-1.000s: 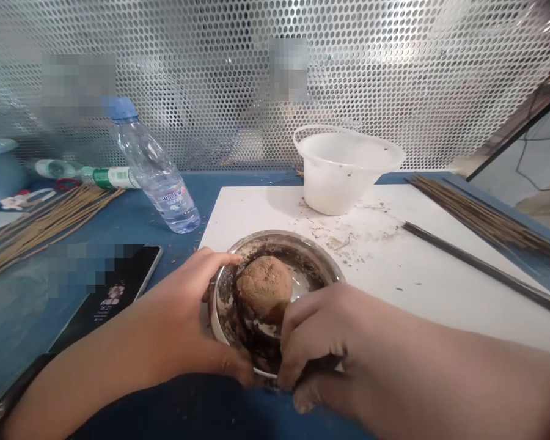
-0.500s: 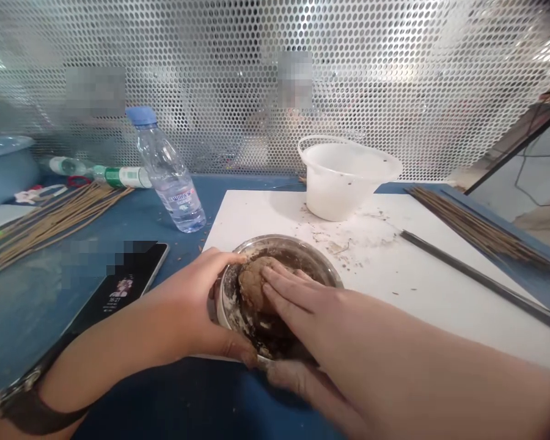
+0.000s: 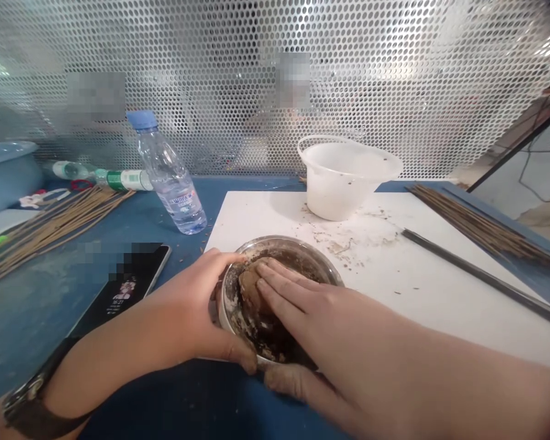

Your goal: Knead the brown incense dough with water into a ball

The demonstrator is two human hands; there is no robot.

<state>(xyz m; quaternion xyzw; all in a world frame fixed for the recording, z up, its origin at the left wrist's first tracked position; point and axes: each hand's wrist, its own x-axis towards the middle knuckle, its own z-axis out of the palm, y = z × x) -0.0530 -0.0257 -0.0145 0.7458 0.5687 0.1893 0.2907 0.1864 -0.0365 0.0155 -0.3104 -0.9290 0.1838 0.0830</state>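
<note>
A metal bowl (image 3: 323, 263) stands at the near edge of the white board, its inside smeared with dark and pale residue. My left hand (image 3: 211, 305) is clasped round the bowl's left side, thumb along the near rim and fingers mostly hidden behind the wall. Inside lies a lump of brown dough (image 3: 252, 290). My right hand (image 3: 311, 318) rests on that dough with its fingers stretched out flat and side by side. Its dirt-smeared thumb lies apart from them, outside the near rim. Part of the dough is covered by the right fingers.
Behind the bowl is a white plastic bucket (image 3: 332, 183) on the crumb-strewn white board (image 3: 440, 263). A dark rod (image 3: 476, 272) and brown sticks (image 3: 481, 229) lie right. Leftward are a water bottle (image 3: 172, 183), a phone (image 3: 123, 287), more sticks (image 3: 73, 211) and a blue tub (image 3: 9, 174).
The right fingers have shifted slightly left and farther over the dough, covering more of it. The left hand keeps its hold on the bowl. The view has tilted a little.
</note>
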